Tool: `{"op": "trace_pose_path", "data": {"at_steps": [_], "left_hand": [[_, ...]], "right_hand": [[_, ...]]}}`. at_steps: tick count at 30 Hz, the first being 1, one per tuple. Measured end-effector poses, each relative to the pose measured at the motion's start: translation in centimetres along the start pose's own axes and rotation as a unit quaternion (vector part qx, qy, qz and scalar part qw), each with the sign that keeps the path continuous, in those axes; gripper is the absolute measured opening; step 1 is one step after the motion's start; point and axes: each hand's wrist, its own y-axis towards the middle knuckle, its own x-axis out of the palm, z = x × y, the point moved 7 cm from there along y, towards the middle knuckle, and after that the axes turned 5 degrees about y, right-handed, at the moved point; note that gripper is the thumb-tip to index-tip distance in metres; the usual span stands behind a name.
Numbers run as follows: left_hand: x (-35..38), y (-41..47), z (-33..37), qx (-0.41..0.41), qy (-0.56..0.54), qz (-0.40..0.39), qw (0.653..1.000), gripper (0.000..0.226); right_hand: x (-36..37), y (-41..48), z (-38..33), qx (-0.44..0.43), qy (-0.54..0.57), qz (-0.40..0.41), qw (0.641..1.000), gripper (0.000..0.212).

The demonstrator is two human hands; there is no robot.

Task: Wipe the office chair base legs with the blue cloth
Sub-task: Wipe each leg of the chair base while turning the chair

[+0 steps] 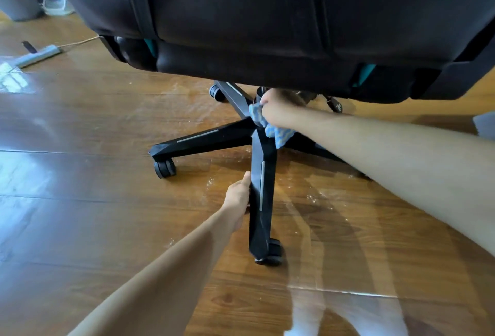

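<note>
blue with paler stripes, the cloth (273,129) is bunched in the right hand (278,110), whose fingers are clenched round its upper end while the loose end hangs onto the hub where the black base legs meet, just below the central column (260,93) and under the edge of the dark seat (267,27). the relation that matters for the next wipe is this: the cloth sits at the inner root of the near leg (263,201), and that leg's long axis runs from the hub straight toward the person, ending at its castor (273,251) on the wooden floor (93,215). so the stroke that offers itself, as i judge it, is a pull of the right hand back along the leg toward the body, root to tip. the left hand (238,199) is partway down that same leg, gripping its left edge with the thumb laid up along it and the other fingers curled out of sight beneath. it looks to be steadying the base, and it lies right beside the path, so the cloth would need to keep to the top face or the hand give way. the left leg (203,136) points off to the left, well apart from both hands. the right leg (313,147) runs under the right forearm, mostly hidden. the right hand is nearer every root, the left nearer the near leg's tip.
</note>
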Motion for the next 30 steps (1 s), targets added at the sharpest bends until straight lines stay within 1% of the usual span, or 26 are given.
{"op": "trace_pose_path", "data": {"at_steps": [2, 3, 5, 7, 9, 12, 13, 15, 18, 20, 21, 22, 24, 25, 26, 27, 28, 29, 30], "left_hand": [[0.0, 0.0, -0.3, -0.006, -0.007, 0.008, 1.0, 0.053], [0.1, 0.0, -0.5, -0.009, -0.013, 0.012, 1.0, 0.054], [0.1, 0.0, -0.7, -0.02, -0.024, 0.021, 0.999, 0.055], [0.1, 0.0, -0.9, -0.023, -0.03, 0.015, 0.999, 0.055], [0.1, 0.2, -0.8, -0.01, -0.035, 0.011, 0.999, 0.052], [0.0, 0.4, -0.6, 0.007, -0.037, 0.017, 0.999, 0.04], [0.0, 0.3, -0.6, 0.007, -0.035, 0.017, 0.999, 0.04], [0.1, 0.3, -0.9, 0.0, -0.035, 0.02, 0.999, 0.044], [0.0, -0.3, -1.3, -0.02, -0.036, 0.033, 0.999, 0.041], [-0.1, -0.6, -1.4, -0.013, -0.032, 0.035, 0.999, 0.037], [-0.2, -0.8, -1.3, -0.006, -0.034, 0.036, 0.999, 0.035], [-0.4, -0.9, -1.2, 0.003, -0.036, 0.036, 0.999, 0.033], [-1.0, -1.3, -1.0, 0.017, -0.044, 0.038, 0.998, 0.027], [-1.1, -1.6, -0.8, 0.019, -0.05, 0.038, 0.998, 0.024], [-1.5, -1.7, -0.6, 0.02, -0.057, 0.041, 0.997, 0.023], [-1.7, -1.8, -0.4, 0.019, -0.065, 0.046, 0.997, 0.023], [-1.9, -1.8, -0.3, 0.018, -0.073, 0.051, 0.996, 0.024], [-2.1, -1.9, -0.2, 0.02, -0.081, 0.056, 0.995, 0.024], [-2.2, -1.8, -0.2, 0.019, -0.094, 0.062, 0.993, 0.025]], "right_hand": [[1.0, -0.9, 0.1, -0.05, -0.054, 0.054, 0.996, 0.028], [2.5, -1.6, 0.4, -0.074, -0.084, 0.055, 0.992, 0.025], [5.9, -3.5, 1.3, -0.106, -0.139, 0.046, 0.983, 0.03], [7.9, -5.7, 2.2, -0.119, -0.136, 0.079, 0.98, 0.035], [9.0, -8.1, 2.7, -0.161, -0.123, 0.112, 0.973, 0.035], [10.1, -10.8, 2.6, -0.268, -0.135, 0.084, 0.95, 0.034], [9.5, -10.6, 2.5, -0.277, -0.135, 0.077, 0.948, 0.033], [8.2, -8.4, 1.8, -0.248, -0.128, 0.064, 0.958, 0.028], [7.3, -4.4, 0.5, -0.134, -0.136, 0.036, 0.981, 0.025], [7.2, -3.4, -0.1, -0.064, -0.134, 0.04, 0.988, 0.031], [7.3, -3.6, -0.6, -0.059, -0.164, 0.037, 0.984, 0.034], [7.6, -4.1, -1.4, -0.084, -0.219, 0.031, 0.972, 0.035], [9.0, -5.8, -2.7, -0.173, -0.324, -0.001, 0.93, 0.031], [9.7, -6.8, -2.7, -0.21, -0.345, -0.02, 0.914, 0.03], [10.5, -7.6, -2.7, -0.233, -0.344, -0.037, 0.909, 0.031], [11.0, -8.2, -2.6, -0.244, -0.335, -0.051, 0.908, 0.03], [11.3, -8.5, -2.5, -0.247, -0.31, -0.065, 0.916, 0.029], [11.1, -8.8, -2.6, -0.236, -0.256, -0.067, 0.935, 0.026], [10.5, -8.7, -2.7, -0.206, -0.17, -0.056, 0.962, 0.023]]}}
